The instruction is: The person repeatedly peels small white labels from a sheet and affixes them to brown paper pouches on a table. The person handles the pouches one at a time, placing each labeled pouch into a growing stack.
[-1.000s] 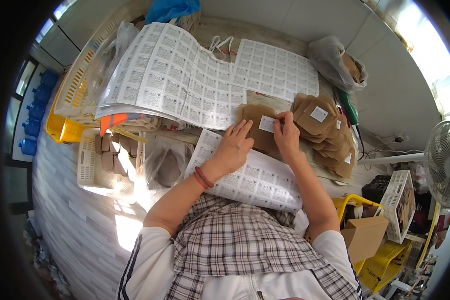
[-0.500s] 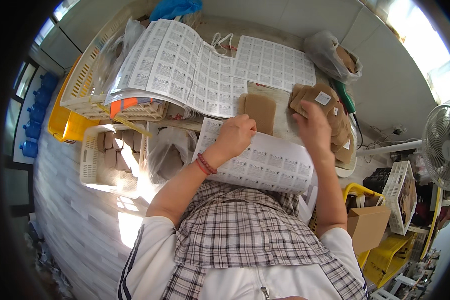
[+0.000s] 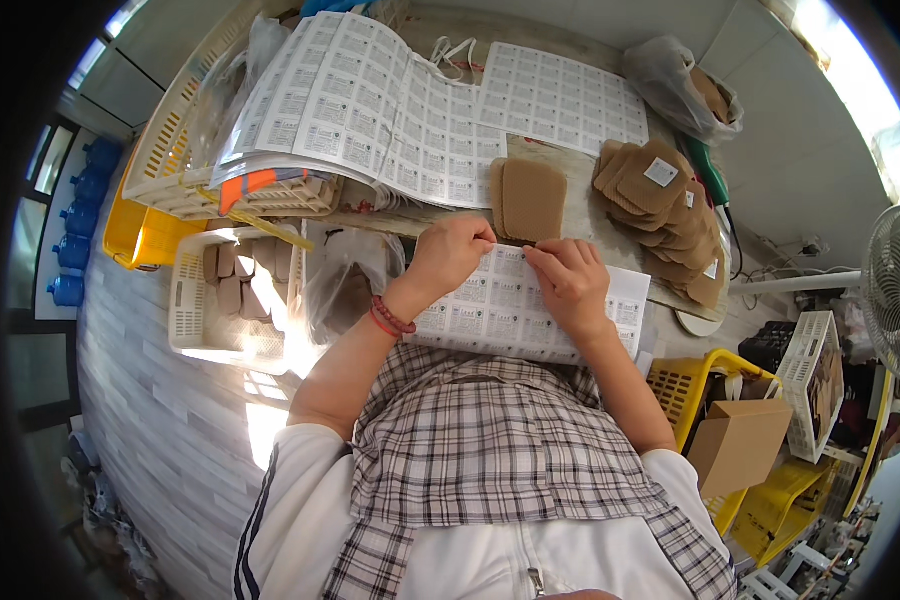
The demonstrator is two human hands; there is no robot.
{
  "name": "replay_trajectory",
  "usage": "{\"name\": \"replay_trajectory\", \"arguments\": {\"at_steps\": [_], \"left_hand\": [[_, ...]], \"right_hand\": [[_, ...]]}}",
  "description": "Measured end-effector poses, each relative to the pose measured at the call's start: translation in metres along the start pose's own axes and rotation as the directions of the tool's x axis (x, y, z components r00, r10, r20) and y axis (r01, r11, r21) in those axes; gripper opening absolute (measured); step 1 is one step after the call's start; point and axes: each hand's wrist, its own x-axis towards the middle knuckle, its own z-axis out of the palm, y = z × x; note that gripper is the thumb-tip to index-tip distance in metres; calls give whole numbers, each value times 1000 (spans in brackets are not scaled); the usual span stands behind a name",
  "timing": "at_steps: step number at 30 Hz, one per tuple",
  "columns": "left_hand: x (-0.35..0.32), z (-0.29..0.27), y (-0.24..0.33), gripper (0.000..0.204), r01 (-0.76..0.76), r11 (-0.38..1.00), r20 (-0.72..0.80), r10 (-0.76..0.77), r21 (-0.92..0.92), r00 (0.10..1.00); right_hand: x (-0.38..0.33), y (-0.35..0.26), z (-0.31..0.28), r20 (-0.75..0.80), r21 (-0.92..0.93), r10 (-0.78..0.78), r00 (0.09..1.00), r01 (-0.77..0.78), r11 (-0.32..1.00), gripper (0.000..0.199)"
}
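Both hands on the label sheet [image 3: 530, 315] at the near edge of the counter [image 3: 580, 215]. Left hand [image 3: 452, 252] pinches the sheet's far edge, fingers closed on it; right hand [image 3: 570, 280] lies on the sheet, fingertips curled narrow at a label, looks like peeling one off. Bare brown pouch [image 3: 533, 198] lies just beyond the sheet, mid-counter, no label on it. Labelled pouch pile [image 3: 670, 205] toward the right edge reads as done work. Crate of brown pouches [image 3: 232, 290] off the left edge looks unlabelled, so plenty seems left.
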Motion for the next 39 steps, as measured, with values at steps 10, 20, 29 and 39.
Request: {"name": "replay_trajectory", "arguments": {"at_steps": [10, 20, 29, 39], "left_hand": [[15, 9, -7, 15, -22, 999, 32, 21, 38, 999], [26, 28, -13, 8, -268, 927, -6, 279, 262, 960], [42, 40, -21, 7, -469, 831, -4, 493, 300, 870], [44, 39, -19, 12, -459, 839, -14, 483, 293, 875]], "right_hand": [[-11, 3, 18, -16, 236, 186, 982, -177, 956, 16], [-7, 51, 16, 261, 804, 640, 722, -530, 270, 5], [43, 102, 56, 423, 639, 637, 644, -710, 294, 4], [39, 114, 75, 321, 512, 615, 720, -678, 527, 6]]}}
